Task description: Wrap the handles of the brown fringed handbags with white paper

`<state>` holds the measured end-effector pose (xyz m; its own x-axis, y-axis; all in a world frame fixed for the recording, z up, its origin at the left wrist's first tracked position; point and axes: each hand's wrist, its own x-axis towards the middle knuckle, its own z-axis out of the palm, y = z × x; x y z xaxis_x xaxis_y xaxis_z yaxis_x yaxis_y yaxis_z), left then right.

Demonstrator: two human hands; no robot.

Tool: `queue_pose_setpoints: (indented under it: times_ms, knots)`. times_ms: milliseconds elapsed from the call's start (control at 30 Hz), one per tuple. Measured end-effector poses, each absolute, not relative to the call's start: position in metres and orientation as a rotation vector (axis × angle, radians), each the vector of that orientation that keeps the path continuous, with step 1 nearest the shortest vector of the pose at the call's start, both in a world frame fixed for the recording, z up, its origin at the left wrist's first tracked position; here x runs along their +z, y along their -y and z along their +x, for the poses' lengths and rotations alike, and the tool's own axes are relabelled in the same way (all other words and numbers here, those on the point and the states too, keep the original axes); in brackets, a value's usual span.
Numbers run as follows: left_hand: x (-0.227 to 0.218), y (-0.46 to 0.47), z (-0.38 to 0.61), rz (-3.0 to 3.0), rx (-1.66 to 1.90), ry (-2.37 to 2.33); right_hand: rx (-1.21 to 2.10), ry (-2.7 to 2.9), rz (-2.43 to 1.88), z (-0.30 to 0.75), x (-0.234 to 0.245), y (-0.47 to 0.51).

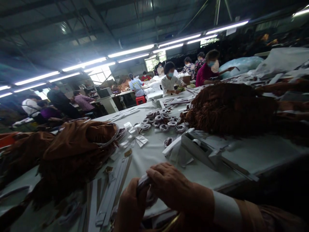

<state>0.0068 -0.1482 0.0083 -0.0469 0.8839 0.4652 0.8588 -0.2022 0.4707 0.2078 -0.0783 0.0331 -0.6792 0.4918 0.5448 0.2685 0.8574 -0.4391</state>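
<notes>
Both of my hands are at the bottom middle of the head view, closed together around a small roll of pale band [144, 182]. My left hand [130, 206] grips it from below. My right hand [173, 188] wraps over it from above, fingers curled. Most of the roll is hidden between the fingers. A white cuff and brown sleeve cover my right wrist. Just beyond the hands lie flat white strips [109, 193] on the pale table [253, 154].
A heap of brown fringed cloth [77, 148] lies on the left, another [231, 109] on the right. Several rolled bands [161, 122] sit mid-table, near a grey tape dispenser [200, 149]. Several people work at tables further back.
</notes>
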Motion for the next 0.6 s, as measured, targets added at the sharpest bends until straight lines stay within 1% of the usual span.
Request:
queue_pose_setpoints:
  times_ms: [33, 100, 167, 233, 300, 433, 600]
  knots:
    - [0.007, 0.149, 0.005, 2.123, 1.095, -1.968, 0.436, 2.278, -0.541, 0.218, 0.028, 0.073]
    - [0.005, 0.149, 0.001, 2.099, 1.075, -1.972, 0.441, 2.145, -0.662, 0.240, 0.009, 0.055]
    - [0.004, 0.149, 0.001, 2.113, 1.057, -1.966, 0.387, 2.103, -0.999, 0.260, -0.020, 0.031]
    - [0.004, 0.148, 0.004, 2.149, 1.056, -1.958, 0.291, 2.230, -1.408, 0.274, -0.052, 0.009]
    - [0.004, 0.147, 0.009, 2.188, 1.058, -1.981, 0.231, 2.296, -1.636, 0.279, -0.080, -0.006]
    - [0.003, 0.150, 0.013, 2.253, 1.028, -2.006, 0.200, 2.312, -1.656, 0.277, -0.114, -0.019]
    - [-0.004, 0.152, 0.008, 2.249, 0.987, -2.026, 0.160, 2.231, -1.548, 0.287, -0.129, -0.026]
